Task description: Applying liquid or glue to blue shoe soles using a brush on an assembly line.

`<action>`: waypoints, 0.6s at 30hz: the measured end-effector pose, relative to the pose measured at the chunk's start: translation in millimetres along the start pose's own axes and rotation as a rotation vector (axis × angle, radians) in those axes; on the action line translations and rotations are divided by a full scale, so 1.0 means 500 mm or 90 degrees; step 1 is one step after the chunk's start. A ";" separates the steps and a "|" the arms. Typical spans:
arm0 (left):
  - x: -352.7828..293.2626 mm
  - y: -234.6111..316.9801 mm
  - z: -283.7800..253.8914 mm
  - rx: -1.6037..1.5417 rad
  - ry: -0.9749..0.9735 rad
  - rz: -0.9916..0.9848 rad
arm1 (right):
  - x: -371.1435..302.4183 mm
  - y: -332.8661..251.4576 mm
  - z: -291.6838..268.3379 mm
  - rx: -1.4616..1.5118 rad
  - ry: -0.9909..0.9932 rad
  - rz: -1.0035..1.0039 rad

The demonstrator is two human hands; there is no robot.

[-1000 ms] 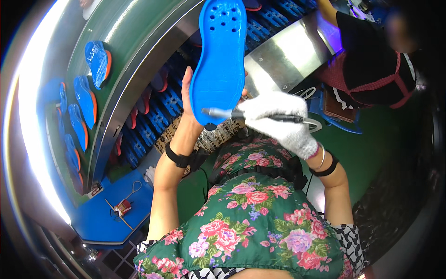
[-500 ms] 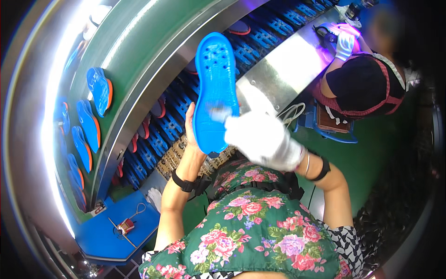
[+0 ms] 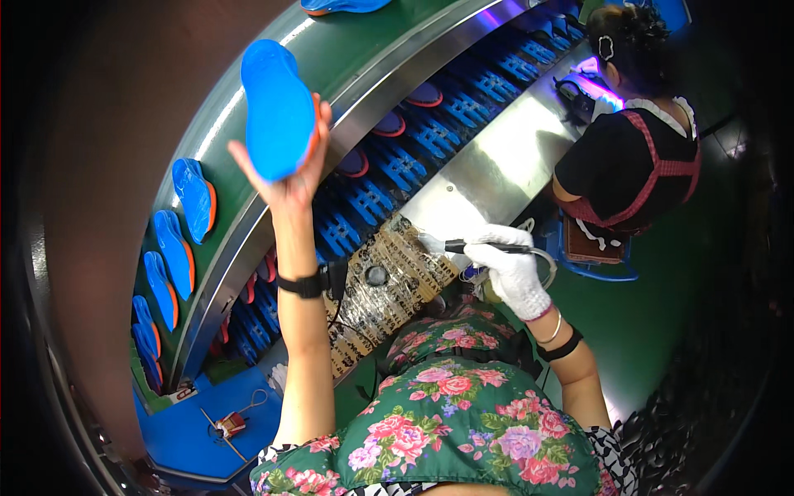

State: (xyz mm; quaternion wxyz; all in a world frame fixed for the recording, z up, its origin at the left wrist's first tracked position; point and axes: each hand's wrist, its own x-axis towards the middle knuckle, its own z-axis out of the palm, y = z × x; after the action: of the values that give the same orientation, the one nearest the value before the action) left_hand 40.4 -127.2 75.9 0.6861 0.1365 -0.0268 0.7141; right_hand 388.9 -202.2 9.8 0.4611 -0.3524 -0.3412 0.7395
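In the head view, the left hand (image 3: 291, 186) is in the upper left of the frame, bare, beneath a blue sole (image 3: 277, 107) with an orange edge; its grip is spread wide, the thumb standing clear on the left and the fingers against the orange right edge. The sole is over a curved green surface (image 3: 347, 50), and I cannot tell whether it touches it. More blue soles (image 3: 195, 200) lie there toward the left. Right of centre, the gloved right hand (image 3: 509, 269) has its grip closed around a black-handled tool (image 3: 484, 246), pale tip pointing left, near the taped cardboard (image 3: 389, 289) at mid-frame. A metal tabletop (image 3: 475, 182) runs toward the upper right, where a co-worker (image 3: 628, 165) sits.
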 end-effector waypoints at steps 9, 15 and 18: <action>0.062 0.068 -0.058 -0.129 0.187 0.205 | 0.007 0.086 -0.036 -0.171 -0.029 -0.027; 0.082 -0.116 0.054 -0.013 0.223 0.038 | 0.008 0.094 -0.027 -0.197 -0.024 -0.008; 0.211 -0.142 0.077 0.235 0.213 0.043 | 0.009 0.089 -0.028 -0.167 -0.022 0.014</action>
State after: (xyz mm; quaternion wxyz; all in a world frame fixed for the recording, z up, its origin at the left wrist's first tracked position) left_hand 114.3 -29.4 126.8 0.6200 0.1381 0.2134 0.7423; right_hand 379.3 -210.8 -35.3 0.3970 -0.4004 -0.4391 0.6994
